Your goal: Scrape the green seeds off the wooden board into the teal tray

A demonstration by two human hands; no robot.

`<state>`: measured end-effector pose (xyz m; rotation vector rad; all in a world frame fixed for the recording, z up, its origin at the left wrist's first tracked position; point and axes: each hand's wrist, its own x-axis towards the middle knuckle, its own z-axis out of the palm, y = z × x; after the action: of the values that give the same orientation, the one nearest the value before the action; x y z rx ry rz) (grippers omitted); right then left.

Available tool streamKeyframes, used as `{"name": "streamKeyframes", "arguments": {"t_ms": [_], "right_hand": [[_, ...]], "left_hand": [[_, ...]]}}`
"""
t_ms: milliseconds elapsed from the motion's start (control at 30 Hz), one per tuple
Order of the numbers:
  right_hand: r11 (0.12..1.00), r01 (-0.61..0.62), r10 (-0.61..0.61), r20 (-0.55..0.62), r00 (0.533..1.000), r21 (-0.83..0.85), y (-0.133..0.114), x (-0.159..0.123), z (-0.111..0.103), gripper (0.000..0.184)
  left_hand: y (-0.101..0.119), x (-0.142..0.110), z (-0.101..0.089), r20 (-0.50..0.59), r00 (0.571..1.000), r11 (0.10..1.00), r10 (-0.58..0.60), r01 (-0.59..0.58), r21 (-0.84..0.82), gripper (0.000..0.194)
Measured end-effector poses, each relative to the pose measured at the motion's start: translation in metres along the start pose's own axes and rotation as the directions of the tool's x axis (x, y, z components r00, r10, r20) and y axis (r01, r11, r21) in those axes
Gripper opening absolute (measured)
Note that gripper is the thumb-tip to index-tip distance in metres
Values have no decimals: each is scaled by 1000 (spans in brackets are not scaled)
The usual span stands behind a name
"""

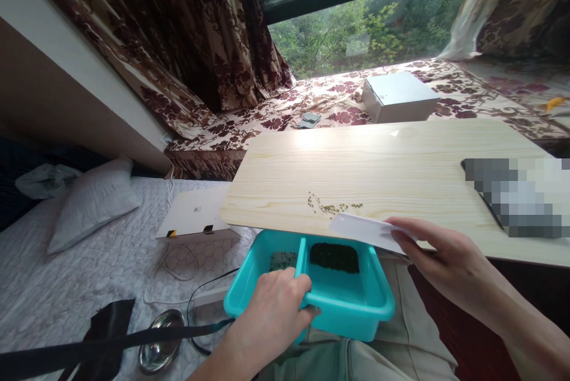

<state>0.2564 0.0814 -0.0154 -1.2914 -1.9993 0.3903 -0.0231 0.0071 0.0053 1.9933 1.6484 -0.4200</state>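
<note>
My left hand (274, 304) grips the near rim and divider of a teal two-compartment tray (356, 304), held just below the front edge of a light wooden tabletop (378, 167). The right compartment holds dark small grains (333, 256); the left one holds a greenish patch (282, 260). My right hand (440, 253) pinches a white flat card (363, 229) that lies on the table edge. A thin trail of small green grains (332, 207) lies on the wood just beyond the card.
A white box (398, 96) sits on the patterned window seat behind the table. A pixelated object (521, 194) lies at the table's right. On the bed to the left are a pillow (91, 200), a flat white box (196, 218), cables and a steel bowl (161, 339).
</note>
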Motion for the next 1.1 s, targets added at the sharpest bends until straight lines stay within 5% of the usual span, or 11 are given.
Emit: {"name": "streamKeyframes", "arguments": {"t_ms": [167, 833, 1100], "right_hand": [[996, -25, 17, -85, 996, -89, 1, 9, 4, 27], [998, 19, -24, 93, 995, 57, -17, 7, 8, 27], [979, -116, 91, -153, 984, -167, 19, 13, -10, 27]], "left_hand": [[0, 0, 1, -7, 1000, 1000, 10, -10, -6, 12], [-2, 0, 6, -22, 1000, 1000, 7, -7, 11, 12], [28, 7, 4, 40, 988, 982, 149, -153, 111, 11]]}}
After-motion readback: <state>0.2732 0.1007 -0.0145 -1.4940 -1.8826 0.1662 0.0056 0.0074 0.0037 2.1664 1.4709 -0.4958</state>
